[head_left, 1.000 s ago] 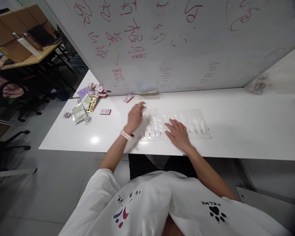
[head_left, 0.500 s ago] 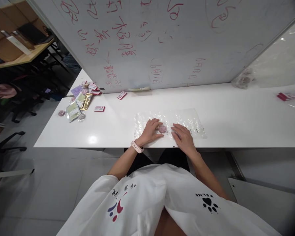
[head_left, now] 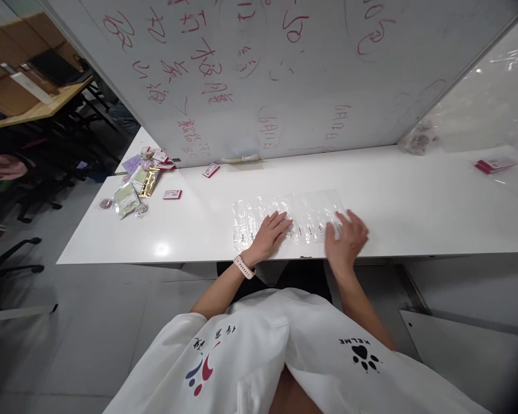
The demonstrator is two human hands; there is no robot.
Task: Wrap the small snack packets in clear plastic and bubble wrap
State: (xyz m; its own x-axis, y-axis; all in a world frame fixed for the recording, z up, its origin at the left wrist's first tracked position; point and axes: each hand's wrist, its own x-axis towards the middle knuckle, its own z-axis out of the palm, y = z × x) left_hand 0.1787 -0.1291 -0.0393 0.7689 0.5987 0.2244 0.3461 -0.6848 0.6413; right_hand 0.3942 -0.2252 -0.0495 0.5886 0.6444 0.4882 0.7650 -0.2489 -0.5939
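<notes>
A row of clear plastic bags lies flat near the front edge of the white table. My left hand rests on the middle of the bags, its fingers stretched out and palm down. Whatever lies beneath that palm is hidden; no pink item shows there. At the right end of the bags is my right hand, fingers spread and slightly blurred, with nothing visible in it.
A whiteboard with red writing stands along the table's back. On the left sit a green-and-silver packet, a gold packet and small red-and-white boxes. A red box lies far right.
My right hand has moved right, away from my left hand, and its fingers have spread. My left hand has shifted slightly, and the pink item beside it is out of sight.
</notes>
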